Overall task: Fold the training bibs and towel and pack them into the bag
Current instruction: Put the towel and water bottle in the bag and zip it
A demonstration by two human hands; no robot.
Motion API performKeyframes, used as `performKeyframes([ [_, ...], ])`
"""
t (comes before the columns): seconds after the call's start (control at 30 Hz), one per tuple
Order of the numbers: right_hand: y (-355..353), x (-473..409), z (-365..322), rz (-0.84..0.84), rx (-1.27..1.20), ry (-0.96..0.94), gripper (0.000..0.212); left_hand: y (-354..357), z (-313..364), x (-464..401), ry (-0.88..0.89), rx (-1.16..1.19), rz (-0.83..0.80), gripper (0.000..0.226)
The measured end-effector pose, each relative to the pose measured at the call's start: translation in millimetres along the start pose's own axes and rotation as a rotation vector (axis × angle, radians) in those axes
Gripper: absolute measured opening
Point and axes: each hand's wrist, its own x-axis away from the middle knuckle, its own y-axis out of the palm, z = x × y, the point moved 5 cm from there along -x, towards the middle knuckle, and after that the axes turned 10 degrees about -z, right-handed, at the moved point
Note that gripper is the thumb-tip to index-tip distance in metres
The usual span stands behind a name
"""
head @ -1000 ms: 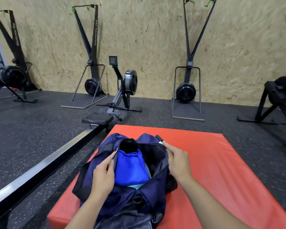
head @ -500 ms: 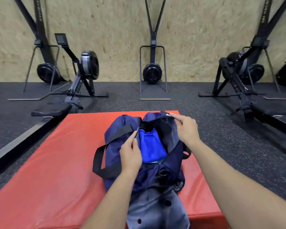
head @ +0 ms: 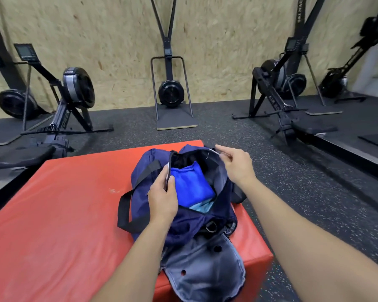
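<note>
A navy duffel bag (head: 148,164) lies unzipped on the red mat (head: 59,203). A folded bright blue bib (head: 190,184) sits inside it, on top of a light blue cloth (head: 202,206) that shows only at its near edge. My left hand (head: 163,192) pinches the left edge of the bag's opening between thumb and fingers. My right hand (head: 236,164) pinches the right edge near the far end. The bag's grey end flap (head: 203,271) hangs toward me over the mat's front edge.
Rowing machines stand on the dark rubber floor: one at the left (head: 70,99), one at the right (head: 279,99). A ski trainer (head: 170,92) stands against the chipboard wall straight ahead. The bag's black strap (head: 123,210) loops onto the mat.
The view has swung right, so the bag now sits at the mat's right side. Both hands have stayed on the edges of the bag's opening.
</note>
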Motion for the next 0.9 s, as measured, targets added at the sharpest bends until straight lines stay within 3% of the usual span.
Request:
performKeyframes([
  [0.23, -50, 57, 6, -0.01, -0.092, -0.005, 0.036, 30, 63, 40, 0.129, -0.102, -0.101, 0.044],
  [0.53, -149, 200, 70, 0.021, -0.113, 0.076, 0.037, 159, 107, 150, 0.284, -0.127, -0.422, 0.046],
  [0.7, -191, 305, 141, 0.058, -0.11, 0.213, 0.039, 243, 90, 233, 0.285, -0.144, -0.65, 0.048],
  [0.9, -207, 427, 257, 0.067, -0.128, 0.476, 0.041, 314, 29, 325, 0.12, -0.174, -0.892, 0.05],
])
